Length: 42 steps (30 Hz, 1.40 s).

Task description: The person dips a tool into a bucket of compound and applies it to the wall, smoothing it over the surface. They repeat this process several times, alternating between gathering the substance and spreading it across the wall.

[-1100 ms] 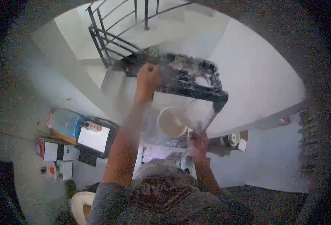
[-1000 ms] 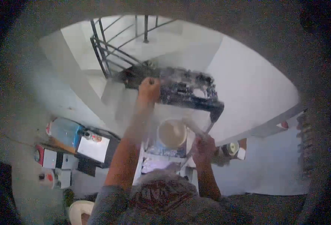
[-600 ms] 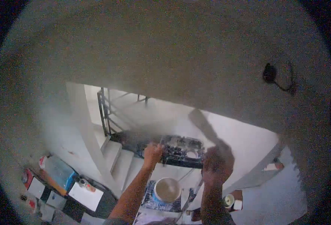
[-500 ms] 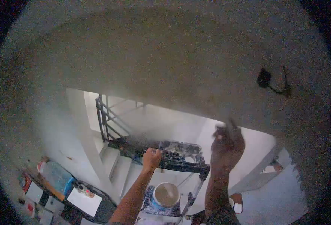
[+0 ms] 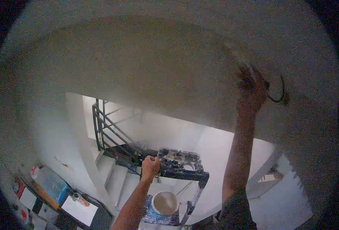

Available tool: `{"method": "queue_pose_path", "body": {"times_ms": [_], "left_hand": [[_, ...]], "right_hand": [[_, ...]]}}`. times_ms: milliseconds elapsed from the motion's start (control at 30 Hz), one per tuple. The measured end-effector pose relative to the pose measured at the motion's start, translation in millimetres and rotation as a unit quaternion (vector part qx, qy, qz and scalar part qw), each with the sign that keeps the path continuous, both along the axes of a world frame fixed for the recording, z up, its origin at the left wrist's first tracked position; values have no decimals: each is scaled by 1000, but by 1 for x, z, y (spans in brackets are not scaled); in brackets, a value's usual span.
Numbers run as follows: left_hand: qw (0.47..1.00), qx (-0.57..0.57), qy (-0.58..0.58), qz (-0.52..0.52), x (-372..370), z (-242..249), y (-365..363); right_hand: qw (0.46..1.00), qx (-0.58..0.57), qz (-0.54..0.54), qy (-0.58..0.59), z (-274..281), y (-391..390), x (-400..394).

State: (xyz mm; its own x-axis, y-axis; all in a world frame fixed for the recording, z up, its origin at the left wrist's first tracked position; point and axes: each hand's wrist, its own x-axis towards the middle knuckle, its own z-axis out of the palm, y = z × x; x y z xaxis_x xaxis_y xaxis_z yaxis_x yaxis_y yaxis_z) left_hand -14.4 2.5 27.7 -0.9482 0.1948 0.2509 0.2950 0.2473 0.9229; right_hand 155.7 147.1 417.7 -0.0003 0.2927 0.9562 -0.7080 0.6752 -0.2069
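My left hand (image 5: 150,167) is closed on the left end of the dark, paint-spattered ladder top (image 5: 181,163). Raised high on the right, my right hand (image 5: 252,86) is against the grey-brown ceiling surface (image 5: 138,61), its fingers bent; whatever it holds is too dark and blurred to make out. A dark cable (image 5: 280,96) hangs in a loop from the surface just right of that hand. Below the ladder top, a white bucket (image 5: 165,203) with pale contents stands on a spattered step.
Behind the ladder are a dark metal railing (image 5: 112,130) and white stairs (image 5: 117,182). At the lower left lie a large clear plastic bottle (image 5: 52,182), a white sheet (image 5: 80,210) and other items. A light wall opening edge (image 5: 211,126) crosses the middle.
My right hand has risen from beside the opening to the ceiling surface near the cable. My left hand stays on the ladder, and the view has shifted slightly.
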Motion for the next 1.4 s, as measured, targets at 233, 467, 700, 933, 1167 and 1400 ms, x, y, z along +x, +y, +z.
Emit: {"method": "queue_pose_path", "body": {"times_ms": [233, 467, 700, 933, 1167, 1400], "left_hand": [[1000, -12, 2, 23, -5, -3, 3], [995, -38, 81, 44, -12, -17, 8], [998, -24, 62, 23, -19, -25, 10], [998, 33, -46, -8, -17, -22, 10], [1000, -2, 20, -8, -10, -9, 3], [1000, 2, 6, 8, -10, -12, 6]], "right_hand": [[979, -63, 191, -34, 16, -31, -55], [965, 6, 247, -84, 19, -34, -94], [970, -84, 223, 56, -3, -5, -34], [1000, 14, 15, 13, 3, 4, -79], [991, 89, 100, -19, -15, -44, -31], [992, 87, -89, 7, 26, 3, 7]]}}
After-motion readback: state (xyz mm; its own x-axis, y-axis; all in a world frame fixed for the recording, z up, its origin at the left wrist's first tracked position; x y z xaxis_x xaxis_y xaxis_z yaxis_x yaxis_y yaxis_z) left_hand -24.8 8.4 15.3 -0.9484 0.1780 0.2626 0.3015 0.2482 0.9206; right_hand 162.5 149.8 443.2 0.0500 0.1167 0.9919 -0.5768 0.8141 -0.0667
